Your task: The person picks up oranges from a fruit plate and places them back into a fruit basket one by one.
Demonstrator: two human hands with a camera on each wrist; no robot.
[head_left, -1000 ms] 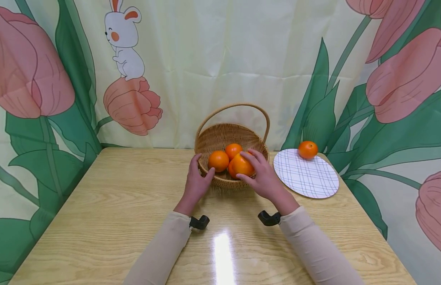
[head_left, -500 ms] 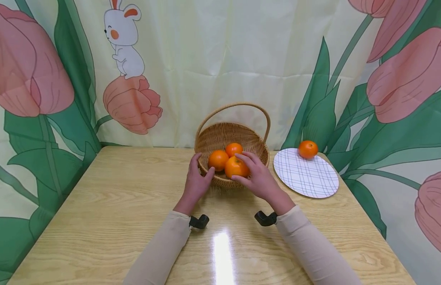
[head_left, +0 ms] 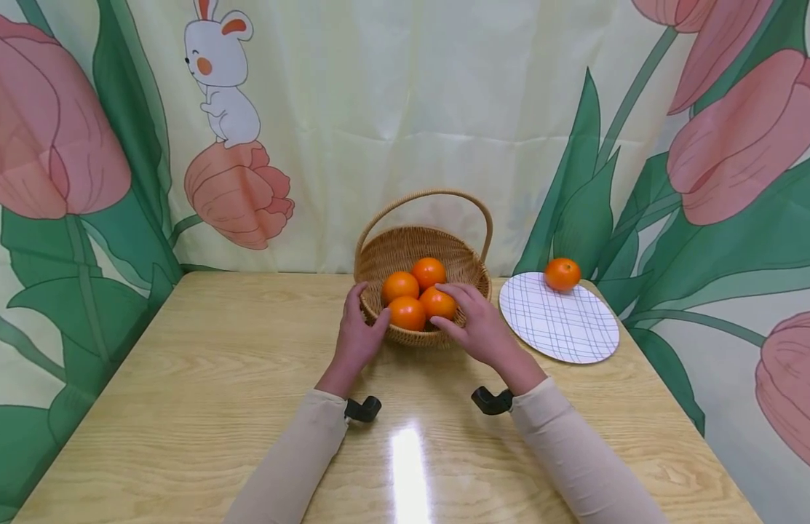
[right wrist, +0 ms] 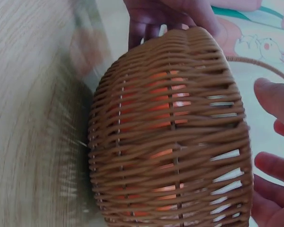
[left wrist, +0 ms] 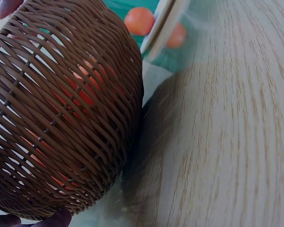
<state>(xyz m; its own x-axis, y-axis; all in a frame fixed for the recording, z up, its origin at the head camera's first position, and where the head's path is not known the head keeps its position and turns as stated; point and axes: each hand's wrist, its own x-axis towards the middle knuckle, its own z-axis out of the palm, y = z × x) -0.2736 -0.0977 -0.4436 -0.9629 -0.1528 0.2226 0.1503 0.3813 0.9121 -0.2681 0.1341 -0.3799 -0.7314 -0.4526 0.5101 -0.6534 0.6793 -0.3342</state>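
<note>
Brown woven wicker basket, arch-handled (head_left: 405, 247), near the far edge of the pale wood-grain table (head_left: 215, 364), mouth toward the head camera. Inside, in a close cluster of four: smooth, round, orange back fruit (head_left: 428, 271), left fruit (head_left: 399, 288), front fruit (head_left: 407, 313) and right fruit (head_left: 437, 304), glimpsed as red-orange patches through the weave in both wrist views.

At the basket's left side, left hand (head_left: 360, 335): gripping the rim and wicker wall between thumb and curled fingers. At the opposite side, right hand (head_left: 483, 327): reaching over the rim above the right fruit, thumb and forefinger spread wide apart across it. Unable to tell about actual contact with that fruit.

To the right of the basket, flat on the table: round white plate with thin blue grid lines (head_left: 562, 327). On its back edge, another smooth orange fruit (head_left: 562, 274).

Beige sleeve (head_left: 293, 451) on the left arm, matching beige sleeve (head_left: 575, 444) on the right. Behind everything, cream fabric curtain (head_left: 411, 109) with printed pink tulips (head_left: 51, 131) and white rabbit (head_left: 229, 116).
</note>
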